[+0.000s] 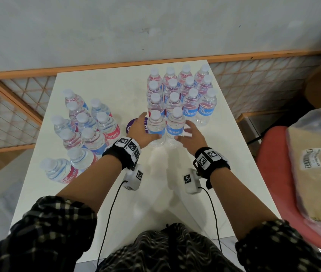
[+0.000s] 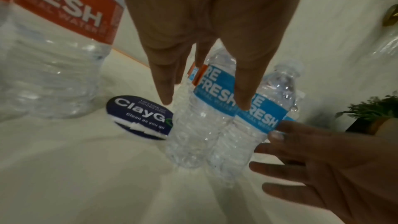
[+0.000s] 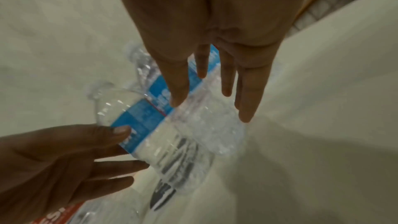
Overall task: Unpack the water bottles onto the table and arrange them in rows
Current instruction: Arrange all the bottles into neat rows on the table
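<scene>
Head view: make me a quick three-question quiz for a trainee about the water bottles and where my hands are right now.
1. True or false: the left hand is lifting a bottle by its cap.
2. Multiple choice: how many bottles stand in the nearest row of the tidy right group? A) two B) four C) six
3. Short answer: what flat item lies on the table between that group and the loose left group?

Key
1. False. The left hand and the right hand flank the nearest row with straight fingers, low on the bottles' sides.
2. A.
3. A round dark sticker reading ClayGo.
</scene>
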